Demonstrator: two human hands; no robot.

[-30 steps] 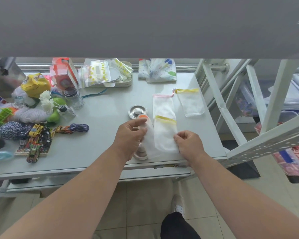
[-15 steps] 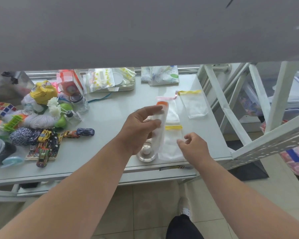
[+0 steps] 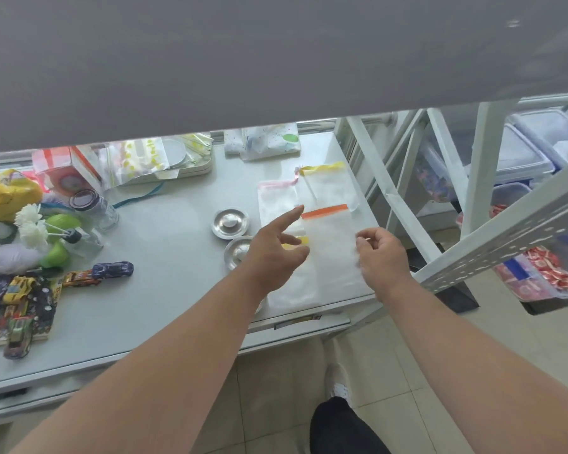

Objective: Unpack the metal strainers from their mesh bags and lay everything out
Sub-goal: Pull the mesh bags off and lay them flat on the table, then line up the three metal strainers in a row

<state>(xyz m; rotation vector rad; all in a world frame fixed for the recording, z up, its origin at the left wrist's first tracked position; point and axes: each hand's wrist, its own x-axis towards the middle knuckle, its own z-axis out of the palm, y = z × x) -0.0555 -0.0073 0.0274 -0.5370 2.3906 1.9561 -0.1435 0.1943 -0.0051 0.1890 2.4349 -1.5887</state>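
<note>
Two round metal strainers lie on the grey table (image 3: 164,257): one strainer (image 3: 230,223) in full view, the nearer strainer (image 3: 238,253) partly behind my left hand. Four white mesh bags lie flat to their right: a pink-trimmed bag (image 3: 277,201), a yellow-trimmed bag (image 3: 330,186) at the back, an orange-trimmed bag (image 3: 333,250) and a second yellow-trimmed bag (image 3: 292,283) nearest me. My left hand (image 3: 276,253) hovers over the bags with fingers spread and holds nothing. My right hand (image 3: 382,257) has its fingertips pinched at the orange-trimmed bag's right edge.
Toy cars (image 3: 30,296), a small jar (image 3: 92,204), white flowers (image 3: 33,224), a yellow pouch (image 3: 7,191) and a box crowd the table's left side. Zip bags on a tray (image 3: 151,158) sit at the back. A white metal rack (image 3: 492,244) stands close on the right.
My left hand let go of the orange-trimmed bag, which now lies flat right of the near yellow-trimmed one. The right hand moved to that bag's right edge.
</note>
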